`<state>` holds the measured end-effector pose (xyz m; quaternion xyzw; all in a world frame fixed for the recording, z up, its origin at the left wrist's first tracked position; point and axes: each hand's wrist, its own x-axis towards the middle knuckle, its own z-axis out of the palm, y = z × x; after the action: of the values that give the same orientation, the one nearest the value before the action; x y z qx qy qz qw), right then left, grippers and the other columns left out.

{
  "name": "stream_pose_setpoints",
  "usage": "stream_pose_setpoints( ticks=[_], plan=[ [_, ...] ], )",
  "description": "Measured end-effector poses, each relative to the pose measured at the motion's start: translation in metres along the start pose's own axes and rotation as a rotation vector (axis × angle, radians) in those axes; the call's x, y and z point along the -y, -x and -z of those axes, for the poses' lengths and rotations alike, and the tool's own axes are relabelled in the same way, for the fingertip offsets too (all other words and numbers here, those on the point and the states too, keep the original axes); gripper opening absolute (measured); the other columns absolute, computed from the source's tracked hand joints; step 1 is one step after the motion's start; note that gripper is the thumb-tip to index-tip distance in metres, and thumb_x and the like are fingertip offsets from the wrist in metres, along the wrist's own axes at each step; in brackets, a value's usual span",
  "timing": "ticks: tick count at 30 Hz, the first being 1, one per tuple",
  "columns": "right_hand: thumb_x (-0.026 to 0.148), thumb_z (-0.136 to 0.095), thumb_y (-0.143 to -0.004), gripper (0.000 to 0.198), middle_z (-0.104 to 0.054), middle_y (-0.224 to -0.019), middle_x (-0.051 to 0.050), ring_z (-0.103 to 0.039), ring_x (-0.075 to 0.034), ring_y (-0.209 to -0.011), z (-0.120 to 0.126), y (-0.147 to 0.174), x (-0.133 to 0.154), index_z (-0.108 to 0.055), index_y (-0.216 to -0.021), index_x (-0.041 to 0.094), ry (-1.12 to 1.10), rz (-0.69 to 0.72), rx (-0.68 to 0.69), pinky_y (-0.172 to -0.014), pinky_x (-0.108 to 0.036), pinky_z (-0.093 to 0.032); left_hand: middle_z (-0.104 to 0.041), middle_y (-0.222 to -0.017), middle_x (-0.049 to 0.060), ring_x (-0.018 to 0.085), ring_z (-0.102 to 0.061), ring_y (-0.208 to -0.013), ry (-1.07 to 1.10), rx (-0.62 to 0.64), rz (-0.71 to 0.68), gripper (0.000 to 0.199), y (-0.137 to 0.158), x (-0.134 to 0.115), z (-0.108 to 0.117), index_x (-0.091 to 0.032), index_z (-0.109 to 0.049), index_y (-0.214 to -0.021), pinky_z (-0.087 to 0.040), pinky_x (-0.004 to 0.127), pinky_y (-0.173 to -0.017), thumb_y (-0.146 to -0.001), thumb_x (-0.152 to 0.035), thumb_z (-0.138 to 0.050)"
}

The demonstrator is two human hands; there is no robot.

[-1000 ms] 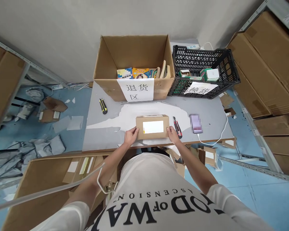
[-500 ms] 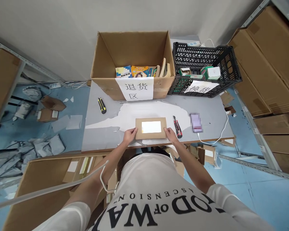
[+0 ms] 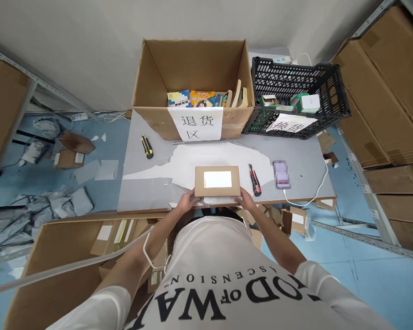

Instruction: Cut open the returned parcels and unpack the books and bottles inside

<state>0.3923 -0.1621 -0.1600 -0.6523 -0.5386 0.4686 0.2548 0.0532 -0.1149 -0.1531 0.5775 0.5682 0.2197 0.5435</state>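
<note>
The left hand (image 3: 186,202) and right hand (image 3: 246,200) have shifted, fingers now gripping the small carton (image 3: 217,181) by its lower corners, just below frame centre, apparently steadying it over the bench (image 3: 141,195).

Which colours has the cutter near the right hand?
The cutter is red and black, clearest in the head view.

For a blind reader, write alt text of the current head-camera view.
A person's left hand and right hand hold a small labelled cardboard box by its near corners at a grey table. A yellow-black cutter lies left, a red-black cutter right; behind stand a carton holding books and a black plastic crate.
</note>
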Motion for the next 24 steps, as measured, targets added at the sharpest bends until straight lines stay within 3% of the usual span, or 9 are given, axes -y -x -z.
stream_pose_setpoints(
  ticks=[4, 7, 12, 15, 18, 24],
  plan=[
    [0.02, -0.053, -0.077, 0.046, -0.064, -0.113, -0.012, -0.061, -0.024, -0.102, -0.009, -0.003, 0.005, -0.048, -0.123, 0.018, -0.037, -0.056, -0.018, -0.093, -0.043, -0.048, -0.069, -0.119, 0.007, 0.033, -0.058, -0.118, -0.033, 0.006, -0.03, 0.051, -0.001, -0.001, -0.007, -0.019, -0.069, -0.111, -0.042, 0.046, -0.105, -0.071, -0.05, -0.066],
    [0.024, -0.053, -0.078, 0.045, -0.063, -0.116, -0.011, -0.061, -0.023, -0.106, -0.006, -0.004, 0.013, -0.046, -0.123, 0.02, -0.091, -0.057, -0.01, -0.093, -0.041, -0.049, -0.069, -0.119, 0.008, 0.029, -0.061, -0.115, -0.065, -0.014, -0.055, 0.051, 0.002, -0.008, -0.006, -0.018, -0.066, -0.115, -0.044, 0.04, -0.102, -0.077, -0.051, -0.06],
    [0.045, -0.051, -0.084, 0.038, -0.063, -0.117, -0.009, -0.058, -0.022, -0.112, 0.013, -0.005, 0.048, -0.048, -0.116, 0.024, -0.247, 0.045, -0.047, -0.096, -0.039, -0.046, -0.073, -0.099, 0.006, 0.022, -0.066, -0.09, -0.185, -0.133, -0.067, 0.053, 0.011, -0.048, 0.005, -0.012, -0.066, -0.116, -0.049, 0.027, -0.079, -0.087, -0.052, -0.046],
    [0.057, -0.045, -0.085, 0.037, -0.067, -0.099, -0.008, -0.062, -0.022, -0.095, 0.024, -0.01, 0.071, -0.052, -0.095, 0.022, -0.122, -0.006, -0.129, -0.086, -0.036, -0.048, -0.071, -0.075, 0.005, 0.02, -0.065, -0.075, -0.308, -0.266, -0.003, 0.055, 0.01, -0.076, 0.01, -0.01, -0.073, -0.099, -0.044, 0.024, -0.065, -0.087, -0.055, -0.044],
    [0.062, -0.043, -0.084, 0.041, -0.067, -0.086, -0.006, -0.062, -0.021, -0.083, 0.029, -0.017, 0.085, -0.051, -0.083, 0.022, 0.012, -0.081, -0.151, -0.079, -0.034, -0.046, -0.066, -0.063, 0.005, 0.02, -0.062, -0.069, -0.35, -0.312, 0.047, 0.058, 0.003, -0.092, 0.013, -0.01, -0.075, -0.082, -0.038, 0.024, -0.059, -0.086, -0.059, -0.044],
    [0.067, -0.045, -0.079, 0.044, -0.066, -0.084, -0.005, -0.061, -0.021, -0.083, 0.023, -0.028, 0.086, -0.05, -0.079, 0.023, 0.012, -0.155, -0.155, -0.08, -0.034, -0.045, -0.064, -0.058, 0.005, 0.02, -0.061, -0.068, -0.298, -0.295, 0.117, 0.058, -0.011, -0.09, 0.019, -0.011, -0.074, -0.072, -0.038, 0.025, -0.058, -0.082, -0.062, -0.047]
  ],
)
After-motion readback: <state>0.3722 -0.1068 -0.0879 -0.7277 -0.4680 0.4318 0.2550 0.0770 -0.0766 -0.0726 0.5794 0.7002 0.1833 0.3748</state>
